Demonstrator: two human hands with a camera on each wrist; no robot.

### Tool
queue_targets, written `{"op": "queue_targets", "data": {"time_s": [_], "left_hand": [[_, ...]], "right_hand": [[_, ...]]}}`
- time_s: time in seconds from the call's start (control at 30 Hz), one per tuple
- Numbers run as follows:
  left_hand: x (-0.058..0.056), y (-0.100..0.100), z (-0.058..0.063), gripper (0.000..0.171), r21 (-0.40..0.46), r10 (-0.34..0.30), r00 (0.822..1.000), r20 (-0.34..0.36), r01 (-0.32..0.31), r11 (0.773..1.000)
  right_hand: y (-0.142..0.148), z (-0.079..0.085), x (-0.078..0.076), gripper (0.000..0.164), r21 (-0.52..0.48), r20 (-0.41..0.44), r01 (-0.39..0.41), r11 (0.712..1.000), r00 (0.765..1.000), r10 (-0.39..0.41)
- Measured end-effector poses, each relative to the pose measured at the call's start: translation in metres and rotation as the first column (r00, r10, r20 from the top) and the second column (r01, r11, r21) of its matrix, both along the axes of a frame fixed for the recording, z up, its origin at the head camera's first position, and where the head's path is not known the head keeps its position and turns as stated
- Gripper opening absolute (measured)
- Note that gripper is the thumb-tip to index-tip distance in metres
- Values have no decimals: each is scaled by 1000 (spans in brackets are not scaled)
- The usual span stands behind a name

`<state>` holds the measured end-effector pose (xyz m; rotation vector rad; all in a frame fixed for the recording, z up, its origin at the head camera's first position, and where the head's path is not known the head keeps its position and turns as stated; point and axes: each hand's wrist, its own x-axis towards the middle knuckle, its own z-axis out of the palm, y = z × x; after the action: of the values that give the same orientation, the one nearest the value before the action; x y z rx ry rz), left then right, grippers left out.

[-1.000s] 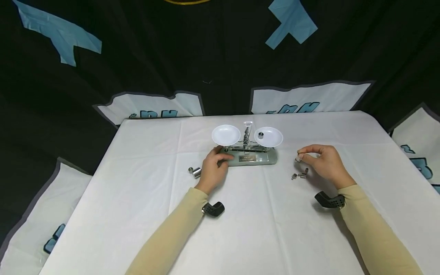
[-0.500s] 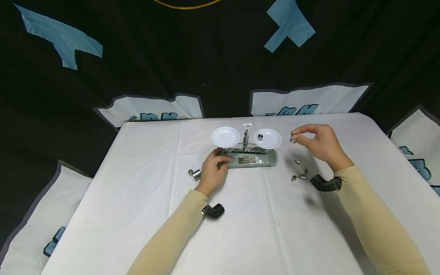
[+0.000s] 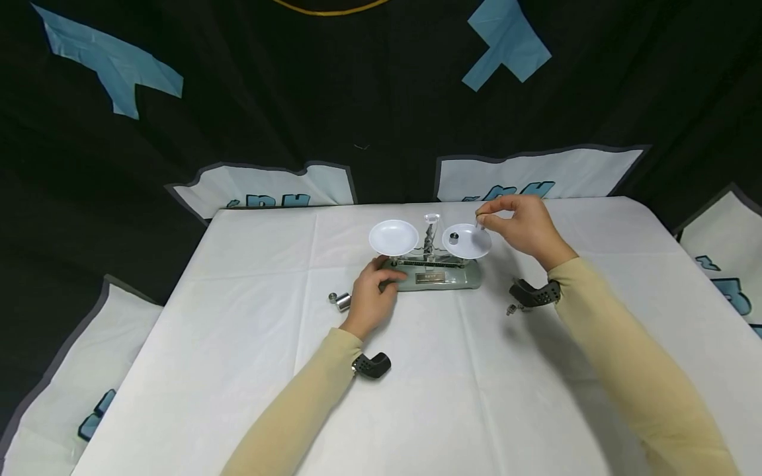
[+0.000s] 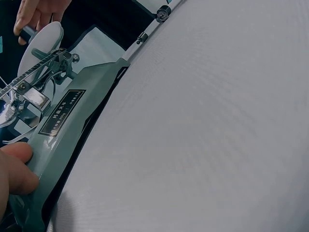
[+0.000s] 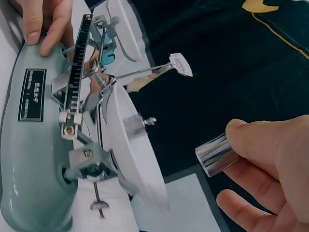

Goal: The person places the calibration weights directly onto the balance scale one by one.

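Note:
A balance scale with a grey-green base stands at the back middle of the table. My left hand grips the base's left end, its fingers on the casing in the right wrist view. My right hand pinches a shiny cylindrical metal weight between thumb and fingers, beside the right pan's outer rim. On that pan sits a knobbed metal weight. Nothing lies on the white left pan. The pointer rises between the pans.
Two metal weights, a larger one and a small one, lie left of my left hand. More small weights lie at the right, partly hidden by the right wrist camera. A dark curtain hangs behind the white-covered table.
My right hand has lifted from the loose weights on the right, then moved left to the right pan with a weight in its fingers. My left hand has stayed on the scale's base.

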<state>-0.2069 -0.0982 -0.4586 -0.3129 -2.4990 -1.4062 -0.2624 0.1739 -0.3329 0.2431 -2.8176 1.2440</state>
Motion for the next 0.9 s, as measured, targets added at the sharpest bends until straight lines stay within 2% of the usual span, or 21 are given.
{"op": "queue_targets", "data": {"time_s": [0.33, 0.67, 0.9], "left_hand": [[1, 0, 1, 26, -8, -2, 1000, -9, 2, 1000], [-1, 1, 0, 25, -17, 4, 1000, -6, -4, 1000], [-1, 0, 0, 25, -16, 6, 1000, 5, -5, 1000]], "right_hand": [[-17, -13, -12, 20, -9, 25, -19, 1000, 999, 19], [-20, -27, -17, 21, -9, 22, -14, 1000, 1000, 14], [-22, -31, -18, 21, -18, 28, -4, 1000, 1000, 4]]}}
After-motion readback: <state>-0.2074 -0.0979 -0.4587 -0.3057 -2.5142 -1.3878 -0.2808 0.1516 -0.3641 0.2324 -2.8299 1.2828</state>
